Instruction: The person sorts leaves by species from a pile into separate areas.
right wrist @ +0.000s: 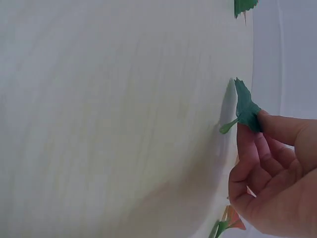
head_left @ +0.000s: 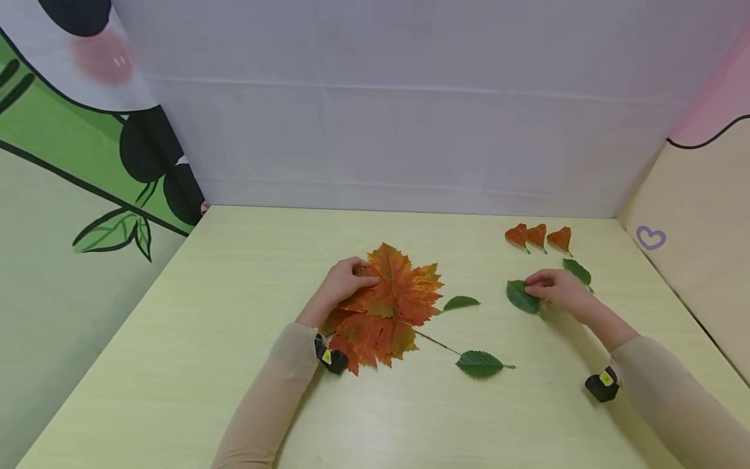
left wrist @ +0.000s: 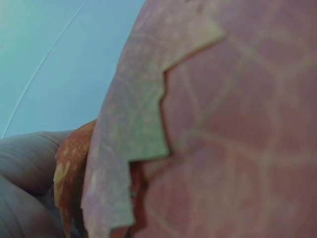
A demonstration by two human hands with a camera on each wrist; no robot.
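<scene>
Our R hand (head_left: 556,288) has a dark-green oval leaf w/ toothed edge, prob. fabric (head_left: 518,296), pinched b/w thumb and fingertips, no gap beyond the leaf's thickness, spare fingers loosely bent; it's at the right of the pale yellow-green wooden table (head_left: 176,391), tilted, and we can't tell if its tip touches the top. Our L hand (head_left: 350,281) has thumb and fingers nipped on the left edge of the cluster of jagged orange-red maple-type leaves (head_left: 392,293) at table ctr; how many layers it's got, can't tell. To do this well, we'd judge, pinch the green one lightly nr its edge, not by the skinny stem, keep it flat w/o creasing, and hold the cluster steady so the layers don't slide. In the way: the green leaf w/ ribbed veins (head_left: 480,365) and the narrow green leaf (head_left: 461,303) lie b/w cluster and R hand, and the cluster's thin brown stem (head_left: 436,341) runs to the ribbed one, so a low sweep could snag it. The black L wrist cam (head_left: 331,356) sits right by the cluster's lower edge, easy to bump. Another green leaf (head_left: 577,270), part hidden, is just beyond our R hand, and 3 small orange fan-shaped leaves (head_left: 536,237) line up nr the far edge.
</scene>
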